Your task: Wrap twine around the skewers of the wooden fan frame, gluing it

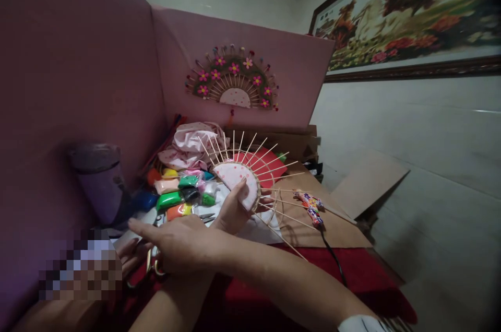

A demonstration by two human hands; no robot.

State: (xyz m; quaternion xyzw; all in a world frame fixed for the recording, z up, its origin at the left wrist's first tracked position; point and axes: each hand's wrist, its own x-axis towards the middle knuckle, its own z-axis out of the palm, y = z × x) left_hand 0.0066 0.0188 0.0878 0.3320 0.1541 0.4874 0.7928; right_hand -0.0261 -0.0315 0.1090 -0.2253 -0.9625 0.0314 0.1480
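My left hand (pixel 234 210) is closed on a half-made fan (pixel 239 178), a pink dotted half-disc with several thin wooden sticks radiating from it, held upright above the table. My right hand (pixel 178 240) crosses over the left forearm and reaches left, palm down, with its index finger stretched out and nothing in it. Its fingertip is close to the gold-handled scissors (pixel 152 264) and the packets of coloured clay (pixel 172 200). Another person's fingers (pixel 131 255) lie just below my right hand, beside a blurred patch.
A patterned glue gun (pixel 312 206) with a black cord lies on cardboard (pixel 336 227) on the red cloth (pixel 364 274). A purple cup (pixel 99 178) stands left. A finished fan (pixel 234 79) hangs on the pink board. Pink cloth (pixel 191 141) and red paper (pixel 270 163) lie behind.
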